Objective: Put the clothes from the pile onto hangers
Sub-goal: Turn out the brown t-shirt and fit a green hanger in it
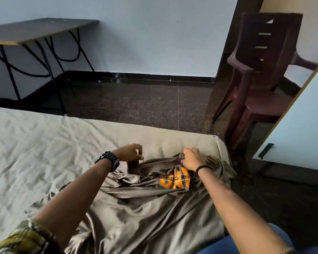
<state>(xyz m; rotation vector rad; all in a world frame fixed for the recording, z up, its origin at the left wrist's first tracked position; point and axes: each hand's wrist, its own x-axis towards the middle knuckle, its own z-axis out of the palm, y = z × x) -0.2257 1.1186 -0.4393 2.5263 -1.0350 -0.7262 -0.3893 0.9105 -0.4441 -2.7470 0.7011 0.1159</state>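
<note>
A crumpled olive-brown T-shirt (145, 204) with an orange printed patch lies on the bed's near right corner. My left hand (131, 152), with a black watch on the wrist, hovers over the shirt's far left edge, fingers curled, and appears to hold nothing. My right hand (192, 159), a black band on its wrist, grips a fold of the shirt near its top edge just above the orange print. No hanger is visible.
The bed (44, 147) is covered with a wrinkled beige sheet. A dark folding table (35, 32) stands at the back left wall. Stacked maroon plastic chairs (259, 74) stand right of the bed, beside a pale cupboard door (297, 131). Dark floor lies beyond.
</note>
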